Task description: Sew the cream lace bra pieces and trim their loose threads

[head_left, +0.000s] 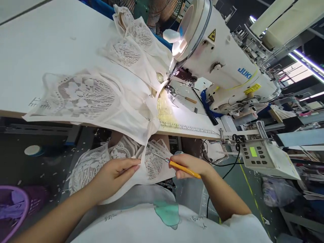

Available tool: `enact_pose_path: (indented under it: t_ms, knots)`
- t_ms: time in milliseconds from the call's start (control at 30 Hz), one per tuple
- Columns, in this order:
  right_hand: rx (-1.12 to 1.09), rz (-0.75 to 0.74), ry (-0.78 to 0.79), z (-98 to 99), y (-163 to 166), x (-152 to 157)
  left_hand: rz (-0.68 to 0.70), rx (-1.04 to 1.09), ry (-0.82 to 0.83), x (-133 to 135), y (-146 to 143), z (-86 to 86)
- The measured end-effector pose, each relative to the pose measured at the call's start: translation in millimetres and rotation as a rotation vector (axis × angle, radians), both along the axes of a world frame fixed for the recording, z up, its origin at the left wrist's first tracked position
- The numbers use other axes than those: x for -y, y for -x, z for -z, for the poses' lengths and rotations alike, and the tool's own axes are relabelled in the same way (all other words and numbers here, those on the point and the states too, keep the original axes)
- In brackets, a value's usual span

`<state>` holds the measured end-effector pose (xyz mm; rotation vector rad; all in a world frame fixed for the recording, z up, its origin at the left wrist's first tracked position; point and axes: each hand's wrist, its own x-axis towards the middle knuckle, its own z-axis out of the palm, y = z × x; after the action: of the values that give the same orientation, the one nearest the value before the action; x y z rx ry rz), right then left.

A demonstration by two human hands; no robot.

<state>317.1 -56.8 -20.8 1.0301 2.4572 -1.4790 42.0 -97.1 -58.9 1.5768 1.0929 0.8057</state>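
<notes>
My left hand [115,175] is closed, thumb and fingers pinching the narrow white edge of a lace bra [153,165] above my lap. In my right hand [189,163] are small scissors [184,169] with an orange handle. Their thin metal blades point left, towards the white strip beside my left fingertips; I cannot tell whether they touch it. From that strip, white fabric runs up over the table edge to a chain of joined lace bra pieces [86,94], which leads to the needle area of the sewing machine [217,44].
A ruler strip [187,127] lies along the front of the white table [37,50]. A control box [263,155] is mounted at the right. A purple basket [26,202] holding cloth stands at lower left. A fan [162,13] is behind the table.
</notes>
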Motion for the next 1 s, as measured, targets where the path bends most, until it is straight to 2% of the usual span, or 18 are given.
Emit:
enact_pose_path:
  t_ms: [100, 200, 333, 467, 600, 767, 867, 1000]
  knots:
    - [0.116, -0.112, -0.041, -5.6, 7.3, -15.7, 0.056, -0.025, -0.013, -2.3, 0.1, 0.2]
    - [0.174, -0.162, -0.087, -12.1, 21.7, -23.7, 0.084, -0.028, -0.015, -3.6, 0.3, 0.6]
    - [0.202, -0.162, -0.115, -18.0, 34.7, -31.2, 0.076, -0.054, 0.002, -4.6, 3.9, 0.8]
    - [0.223, -0.126, -0.089, -18.2, 34.2, -36.4, 0.067, -0.065, 0.002, -5.8, 9.2, 0.6]
    - [0.123, 0.033, -0.034, -9.9, 28.5, -33.7, 0.063, -0.073, -0.025, -6.7, 11.2, -5.0]
    - [-0.356, 0.392, 0.200, 13.1, 40.0, -12.9, 0.194, -0.064, -0.222, -11.1, -2.7, -20.1]
    - [-0.526, 0.448, 0.411, 24.1, 53.7, 3.5, 0.220, -0.038, -0.345, -13.4, -14.7, -24.8]
    - [-0.550, 0.549, 0.600, 31.9, 61.8, 20.2, 0.242, -0.123, -0.352, -14.6, -21.5, -23.9]
